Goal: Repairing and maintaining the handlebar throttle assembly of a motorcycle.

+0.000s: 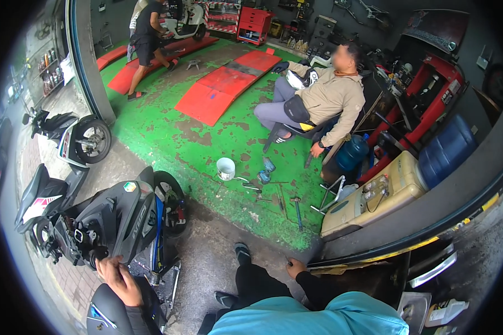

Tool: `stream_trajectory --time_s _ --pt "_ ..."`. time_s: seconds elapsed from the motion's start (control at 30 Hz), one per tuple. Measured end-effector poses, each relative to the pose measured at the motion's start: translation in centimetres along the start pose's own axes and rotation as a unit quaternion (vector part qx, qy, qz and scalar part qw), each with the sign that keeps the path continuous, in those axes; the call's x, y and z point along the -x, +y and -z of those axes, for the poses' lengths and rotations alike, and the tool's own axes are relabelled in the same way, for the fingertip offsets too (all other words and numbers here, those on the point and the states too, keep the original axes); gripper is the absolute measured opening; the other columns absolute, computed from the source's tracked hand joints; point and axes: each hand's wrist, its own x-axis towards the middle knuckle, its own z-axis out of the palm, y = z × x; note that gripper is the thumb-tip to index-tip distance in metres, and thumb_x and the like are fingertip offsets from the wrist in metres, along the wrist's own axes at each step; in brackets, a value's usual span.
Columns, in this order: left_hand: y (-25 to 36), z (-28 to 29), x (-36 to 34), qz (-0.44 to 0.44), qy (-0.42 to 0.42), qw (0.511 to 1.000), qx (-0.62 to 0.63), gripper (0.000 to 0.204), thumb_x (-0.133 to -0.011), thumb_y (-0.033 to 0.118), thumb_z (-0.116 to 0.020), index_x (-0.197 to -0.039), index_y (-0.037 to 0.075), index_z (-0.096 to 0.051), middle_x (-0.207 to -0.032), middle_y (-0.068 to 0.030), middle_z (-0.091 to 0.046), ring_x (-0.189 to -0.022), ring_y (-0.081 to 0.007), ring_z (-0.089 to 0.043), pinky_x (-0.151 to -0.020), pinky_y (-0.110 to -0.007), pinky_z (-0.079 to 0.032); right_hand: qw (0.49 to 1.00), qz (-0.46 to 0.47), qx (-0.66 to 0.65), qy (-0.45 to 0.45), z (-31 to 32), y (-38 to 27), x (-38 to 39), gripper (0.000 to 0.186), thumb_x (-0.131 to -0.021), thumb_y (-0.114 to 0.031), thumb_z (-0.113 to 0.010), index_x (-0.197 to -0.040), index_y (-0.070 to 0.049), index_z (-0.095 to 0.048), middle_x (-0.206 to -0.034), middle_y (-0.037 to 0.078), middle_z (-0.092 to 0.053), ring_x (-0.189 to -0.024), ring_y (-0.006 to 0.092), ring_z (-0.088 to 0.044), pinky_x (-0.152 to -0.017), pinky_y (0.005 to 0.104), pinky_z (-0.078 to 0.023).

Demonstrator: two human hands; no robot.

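Observation:
My left hand (119, 283) is at the dark scooter (114, 218) parked on the left. Its fingers are bent and pressed together, with their tips at the end of a black handlebar grip (99, 254). Whether anything lies between them is hidden. Below that wrist is the scooter's black seat (109, 310). My right hand (296, 268) hangs low beside my legs, with its fingers curled closed. Something small and dark shows at its fingertips, too small to name. On the green floor ahead lie a hammer (298, 212) and a teal cordless drill (264, 177).
A white bucket (226, 168) stands near the loose tools. One person (330, 97) sits beyond them; another person (145, 47) stands by a red ramp (131, 75). A second red ramp (212, 92) lies mid-floor. A cream water dispenser (374, 195) lies at right.

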Motion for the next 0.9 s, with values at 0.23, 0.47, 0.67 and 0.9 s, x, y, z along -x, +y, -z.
stream_trajectory --time_s 0.23,0.47,0.67,0.9 --pt "-2.3 0.9 9.6 0.055 0.053 0.997 0.015 0.033 -0.093 0.022 -0.049 -0.115 -0.001 -0.058 -0.139 -0.0216 -0.048 -0.135 -0.0386 -0.038 -0.117 -0.053 -0.021 0.998 -0.036 0.005 0.047 1.2 1.5 5.0 0.051 -0.089 -0.033 -0.059 -0.131 -0.005 -0.059 -0.123 0.022 -0.065 -0.116 0.0399 -0.059 -0.101 0.0453 -0.046" --pt "-3.2 0.2 12.6 0.217 0.119 0.954 0.167 0.052 -0.100 0.026 -0.049 -0.145 0.002 -0.040 -0.150 -0.0199 -0.039 -0.140 -0.0312 -0.034 -0.118 -0.047 -0.021 1.000 -0.011 0.008 0.012 1.1 -1.4 5.2 0.050 -0.091 -0.033 -0.057 -0.132 -0.004 -0.058 -0.124 0.022 -0.064 -0.116 0.0403 -0.059 -0.101 0.0453 -0.047" --pt "-2.7 -0.2 12.1 0.244 0.070 0.893 0.373 0.043 -0.102 0.012 -0.051 -0.144 0.005 -0.042 -0.106 -0.0039 -0.057 -0.085 -0.0091 -0.054 -0.080 -0.025 -0.047 0.999 0.034 -0.006 0.012 0.0 -2.7 4.8 0.051 -0.090 -0.033 -0.057 -0.134 -0.006 -0.057 -0.123 0.022 -0.065 -0.115 0.0404 -0.060 -0.099 0.0460 -0.047" --pt "-4.0 -1.2 12.2 0.267 0.079 0.867 0.414 0.037 -0.100 0.010 -0.051 -0.135 0.004 -0.047 -0.095 -0.0011 -0.053 -0.074 -0.0057 -0.046 -0.065 -0.021 -0.042 0.999 0.036 0.002 0.007 0.6 -2.2 3.8 0.052 -0.091 -0.032 -0.058 -0.137 -0.007 -0.056 -0.125 0.022 -0.064 -0.115 0.0395 -0.060 -0.099 0.0448 -0.047"
